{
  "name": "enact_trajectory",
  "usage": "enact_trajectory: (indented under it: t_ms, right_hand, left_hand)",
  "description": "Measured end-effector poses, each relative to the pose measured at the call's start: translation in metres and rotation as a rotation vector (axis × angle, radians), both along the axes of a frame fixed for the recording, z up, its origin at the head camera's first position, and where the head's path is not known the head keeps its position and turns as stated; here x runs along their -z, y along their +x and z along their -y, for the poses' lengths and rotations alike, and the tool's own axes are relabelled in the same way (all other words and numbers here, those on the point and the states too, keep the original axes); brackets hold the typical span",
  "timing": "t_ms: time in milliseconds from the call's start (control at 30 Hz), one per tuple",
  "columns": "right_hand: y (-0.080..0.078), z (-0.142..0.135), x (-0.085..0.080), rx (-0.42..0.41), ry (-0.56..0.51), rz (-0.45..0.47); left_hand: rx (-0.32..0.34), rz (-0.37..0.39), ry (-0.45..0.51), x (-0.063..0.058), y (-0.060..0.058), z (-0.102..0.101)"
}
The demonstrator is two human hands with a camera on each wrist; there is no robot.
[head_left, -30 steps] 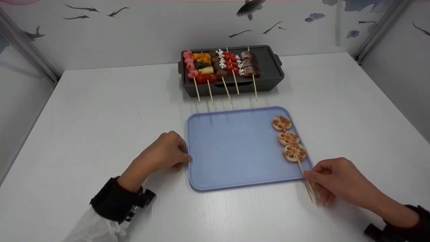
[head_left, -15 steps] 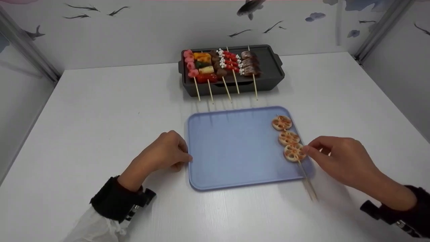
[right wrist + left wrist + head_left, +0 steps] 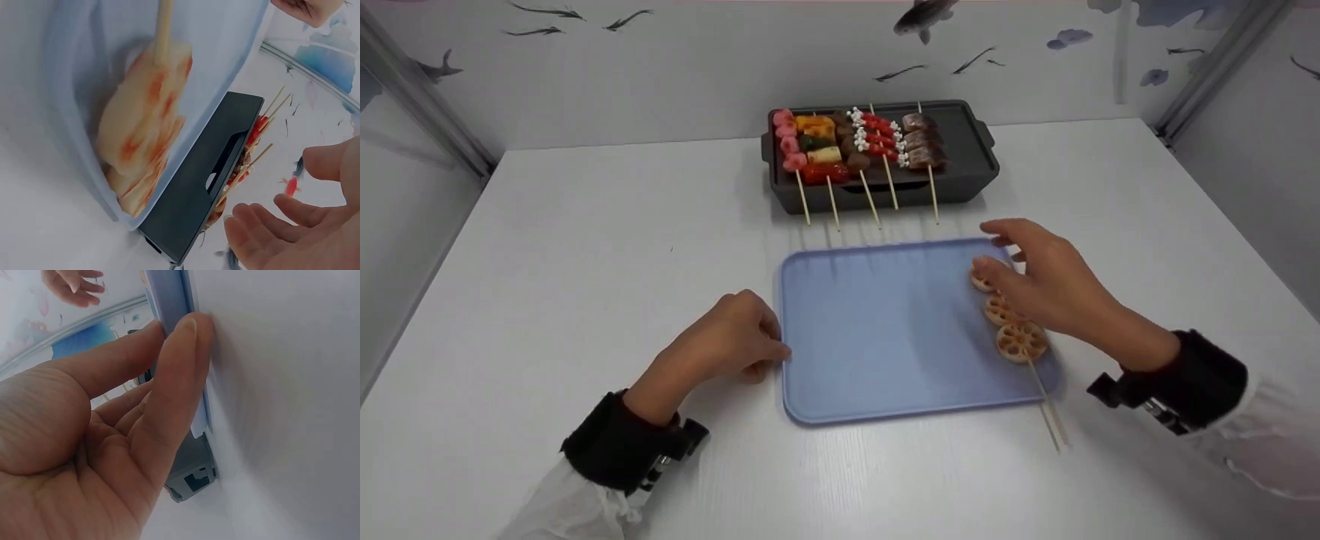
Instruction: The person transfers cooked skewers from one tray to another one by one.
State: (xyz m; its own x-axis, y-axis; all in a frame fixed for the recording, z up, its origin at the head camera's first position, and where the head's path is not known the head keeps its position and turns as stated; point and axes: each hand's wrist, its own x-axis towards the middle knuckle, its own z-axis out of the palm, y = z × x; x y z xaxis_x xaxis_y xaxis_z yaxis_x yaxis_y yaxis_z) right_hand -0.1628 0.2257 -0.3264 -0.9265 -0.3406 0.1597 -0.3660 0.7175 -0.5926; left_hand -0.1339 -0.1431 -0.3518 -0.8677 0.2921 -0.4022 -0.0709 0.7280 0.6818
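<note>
My left hand (image 3: 731,337) pinches the left rim of a light-blue tray (image 3: 877,330) between thumb and fingers; the left wrist view shows the fingertips (image 3: 194,329) at its edge. A skewer of lotus root slices (image 3: 1021,342) lies along the tray's right side, its stick reaching out over the front rim. Above the upper slices, my right hand (image 3: 1046,281) hovers with fingers spread and nothing in them, partly hiding the skewer. In the right wrist view the lotus root slices (image 3: 140,118) appear side-on against the tray wall, away from the fingers.
A dark grill box (image 3: 971,161) stands behind the tray against the back wall. Several skewers (image 3: 877,139) lie across it, their sticks overhanging its front. White walls with painted fish enclose the white table (image 3: 585,247).
My right hand has let go of the lotus root skewer's stick and moved up and forward over the slices toward the grill, fingers opening. My left hand has stayed at the tray rim.
</note>
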Motion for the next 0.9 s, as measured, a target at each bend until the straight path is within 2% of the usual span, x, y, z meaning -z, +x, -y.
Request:
enact_trajectory:
  t_ms: [167, 367, 533, 667, 767, 900]
  right_hand:
    - [-0.034, 0.017, -0.009, 0.075, -0.165, 0.244]
    - [-0.070, 0.036, -0.012, 0.106, -0.532, 0.563]
    - [-0.090, 0.045, -0.009, 0.150, -0.774, 0.800]
    - [-0.100, 0.050, -0.006, 0.239, -0.897, 0.857]
    - [-0.105, 0.051, -0.002, 0.288, -0.925, 0.825]
    - [-0.110, 0.049, 0.001, 0.301, -0.935, 0.776]
  left_hand:
    - [0.001, 0.007, 0.004, -0.003, -0.002, 0.001]
    - [0.008, 0.014, 0.013, -0.004, -0.002, 0.003]
    - [-0.004, 0.034, 0.024, -0.004, -0.001, 0.003]
    - [-0.008, 0.044, 0.033, -0.003, -0.001, 0.003]
    - [-0.004, 0.036, 0.033, -0.002, 0.000, 0.003]
    - [0.000, 0.030, 0.030, 0.000, -0.001, 0.001]
